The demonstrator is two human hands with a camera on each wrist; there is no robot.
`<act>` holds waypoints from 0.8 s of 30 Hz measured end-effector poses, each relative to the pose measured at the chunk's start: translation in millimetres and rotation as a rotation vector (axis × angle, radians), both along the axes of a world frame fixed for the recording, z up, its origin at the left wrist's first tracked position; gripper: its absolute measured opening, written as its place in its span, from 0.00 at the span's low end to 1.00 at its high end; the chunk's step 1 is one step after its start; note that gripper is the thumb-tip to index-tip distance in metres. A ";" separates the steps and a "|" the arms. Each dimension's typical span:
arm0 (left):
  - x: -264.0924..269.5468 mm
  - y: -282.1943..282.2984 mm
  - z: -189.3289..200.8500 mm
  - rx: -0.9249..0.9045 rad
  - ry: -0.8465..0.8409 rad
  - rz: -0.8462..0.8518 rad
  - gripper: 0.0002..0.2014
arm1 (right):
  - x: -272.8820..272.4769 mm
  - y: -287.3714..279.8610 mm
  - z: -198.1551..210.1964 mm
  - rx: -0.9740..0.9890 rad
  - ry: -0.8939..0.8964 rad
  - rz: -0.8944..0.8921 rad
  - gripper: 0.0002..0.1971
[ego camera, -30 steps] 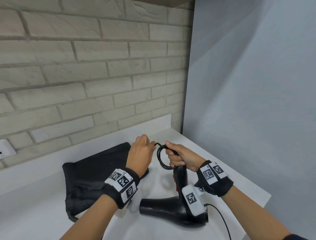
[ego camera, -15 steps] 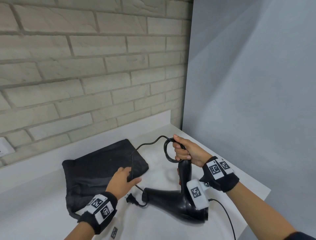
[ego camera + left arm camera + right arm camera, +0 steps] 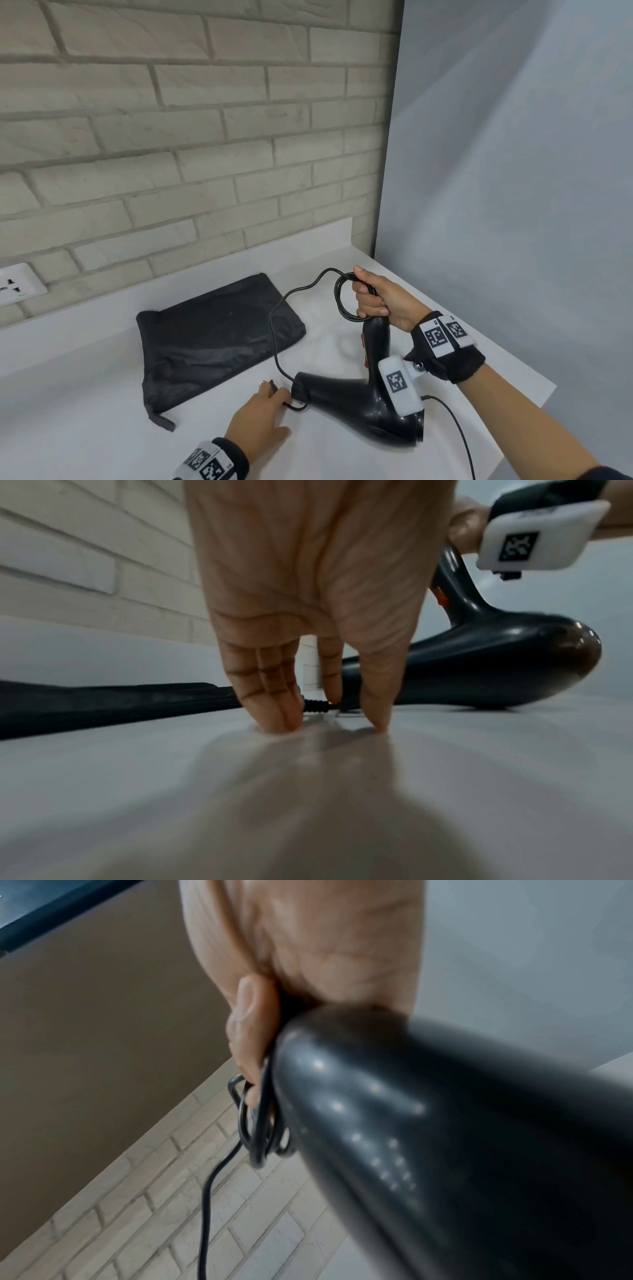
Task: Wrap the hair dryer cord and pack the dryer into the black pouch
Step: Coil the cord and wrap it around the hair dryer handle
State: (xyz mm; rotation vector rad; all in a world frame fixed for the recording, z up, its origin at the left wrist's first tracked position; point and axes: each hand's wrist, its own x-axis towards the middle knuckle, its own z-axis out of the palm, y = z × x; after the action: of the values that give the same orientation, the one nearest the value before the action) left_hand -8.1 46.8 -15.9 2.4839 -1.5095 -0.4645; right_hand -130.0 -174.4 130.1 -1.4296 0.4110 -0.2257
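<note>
The black hair dryer (image 3: 359, 404) lies on the white worktop (image 3: 85, 411), nozzle toward the black pouch (image 3: 212, 339), handle raised. The right hand (image 3: 383, 301) is curled round the handle top and a few coiled loops of cord (image 3: 274, 329); the loose cord trails over the pouch's corner. The left hand (image 3: 260, 418) reaches down with fingertips (image 3: 274, 718) on the worktop, pinching the plug (image 3: 316, 706) just beside the nozzle. The pouch lies flat; its contents cannot be seen. A wall socket (image 3: 17, 284) sits in the brick wall behind.
</note>
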 end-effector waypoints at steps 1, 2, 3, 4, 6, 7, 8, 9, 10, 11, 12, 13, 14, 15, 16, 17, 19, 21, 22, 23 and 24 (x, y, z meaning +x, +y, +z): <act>-1.1 -1.8 -0.6 0.002 -0.040 -0.001 0.20 | 0.2 0.0 0.0 0.000 0.002 0.000 0.23; -1.9 -4.1 -1.3 0.010 -0.069 -0.002 0.19 | 0.5 -0.1 -0.1 0.002 0.002 -0.001 0.23; -2.6 -6.0 -2.4 0.026 -0.096 -0.012 0.17 | 0.9 -0.2 0.0 0.004 0.001 -0.001 0.23; -3.5 -7.9 -3.3 0.050 -0.122 -0.029 0.15 | 1.2 0.0 0.2 0.005 0.002 -0.002 0.23; -5.1 -11.7 -5.1 0.088 -0.127 -0.064 0.13 | 1.0 0.3 0.4 0.005 0.005 -0.002 0.23; -4.0 -12.5 -4.3 0.071 -0.108 -0.074 0.12 | 0.7 0.4 0.5 0.005 0.006 -0.004 0.23; -1.6 -12.7 -1.2 0.027 -0.070 -0.075 0.11 | 0.4 0.4 0.6 0.004 0.008 -0.006 0.23; 1.8 -13.3 4.1 -0.040 -0.017 -0.063 0.10 | -0.1 0.2 0.6 0.003 0.008 -0.009 0.23; 7.0 -13.9 11.1 -0.123 0.045 -0.034 0.08 | -0.5 -0.4 0.6 0.003 0.007 -0.013 0.23; 12.3 -13.8 21.2 -0.215 0.117 0.012 0.05 | -0.9 -1.0 0.6 0.003 0.006 -0.016 0.23; 17.9 -13.1 33.0 -0.314 0.203 0.069 0.07 | -1.0 -1.3 0.6 0.003 0.006 -0.019 0.23; 23.2 -12.5 45.5 -0.425 0.300 0.134 0.11 | -0.7 -1.4 0.6 0.004 0.007 -0.019 0.23; 28.3 -13.1 58.2 -0.544 0.410 0.204 0.14 | -0.1 -1.3 0.5 0.005 0.007 -0.018 0.23; 32.8 -14.4 70.1 -0.655 0.519 0.277 0.15 | 0.6 -1.0 0.3 0.007 0.007 -0.017 0.23; 35.8 -16.8 81.8 -0.758 0.627 0.345 0.13 | 1.2 -0.4 0.1 0.010 0.006 -0.014 0.23; 37.7 -20.2 91.7 -0.846 0.728 0.404 0.10 | 1.5 0.3 0.1 0.013 0.004 -0.010 0.23; 38.1 -29.7 105.8 -0.971 0.898 0.485 0.06 | 2.1 1.8 0.4 0.023 -0.002 0.002 0.23; 36.3 -41.7 111.2 -1.041 1.052 0.547 0.06 | 2.3 3.4 1.1 0.034 -0.003 0.015 0.23; 34.5 -48.1 111.9 -1.054 1.122 0.575 0.06 | 2.1 4.0 1.3 0.037 -0.003 0.019 0.23; 31.6 -54.7 111.7 -1.056 1.180 0.595 0.06 | 1.7 4.5 1.6 0.038 -0.003 0.022 0.23; 28.3 -61.1 110.6 -1.055 1.228 0.610 0.06 | 1.3 5.0 1.7 0.038 -0.004 0.025 0.23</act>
State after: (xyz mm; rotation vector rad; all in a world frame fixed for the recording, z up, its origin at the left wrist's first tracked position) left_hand 20.2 -14.3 94.8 1.1943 -0.2709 -0.6336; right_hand -128.7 -169.4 131.9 -1.3964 0.3924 -0.1999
